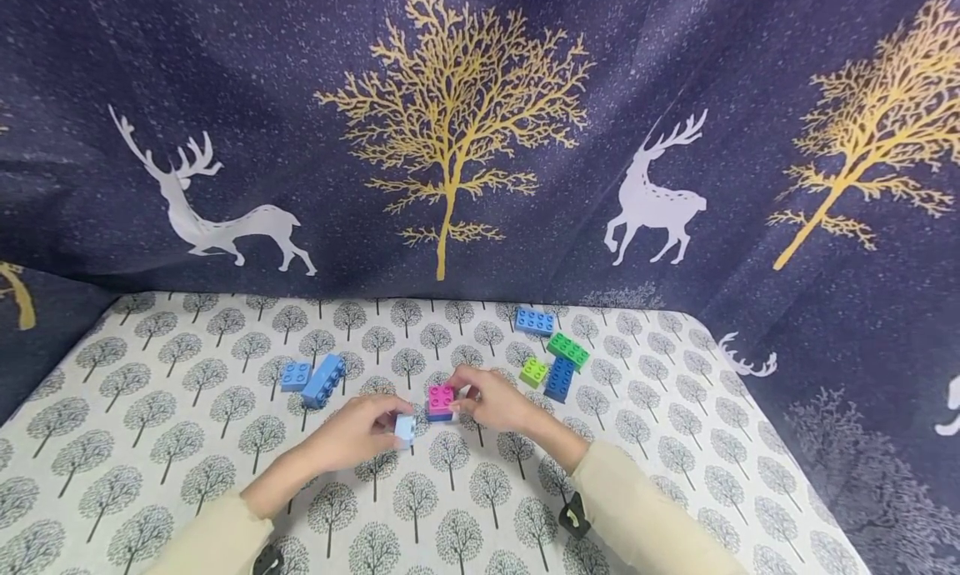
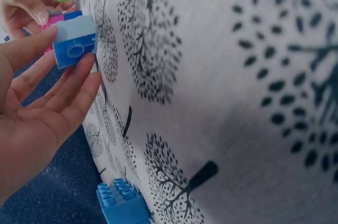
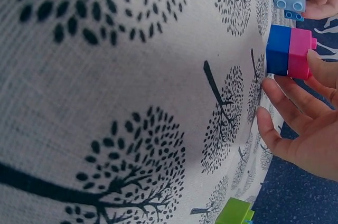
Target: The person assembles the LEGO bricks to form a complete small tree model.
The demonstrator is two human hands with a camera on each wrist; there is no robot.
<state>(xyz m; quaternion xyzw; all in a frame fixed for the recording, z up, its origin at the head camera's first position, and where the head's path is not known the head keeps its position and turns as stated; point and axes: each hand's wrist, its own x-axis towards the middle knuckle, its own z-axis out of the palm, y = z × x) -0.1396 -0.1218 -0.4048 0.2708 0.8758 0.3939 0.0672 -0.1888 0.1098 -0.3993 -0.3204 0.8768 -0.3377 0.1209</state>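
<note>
While left hand pinches pale blue brick, 4 studs, right hand grips stack, pink over blue

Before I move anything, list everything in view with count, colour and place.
Pink block: 1, pink, centre
Lower block: 1, blue, beneath the pink block
Pale block: 1, light blue, in the left hand
Left-side blocks: 2, blue, left of centre
Right-side blocks: 2, blue, right cluster
Green block: 1, green, right cluster
Lime block: 1, lime, right cluster
Tablecloth: 1, white, dark-printed, underneath
Backdrop: 1, navy, gold-and-white print, behind
Wrist devices: 2, black, near the cuffs
Sleeves: 2, cream, bottom
Left hand: 1, bare, centre
Right hand: 1, bare, touching the pink block
</note>
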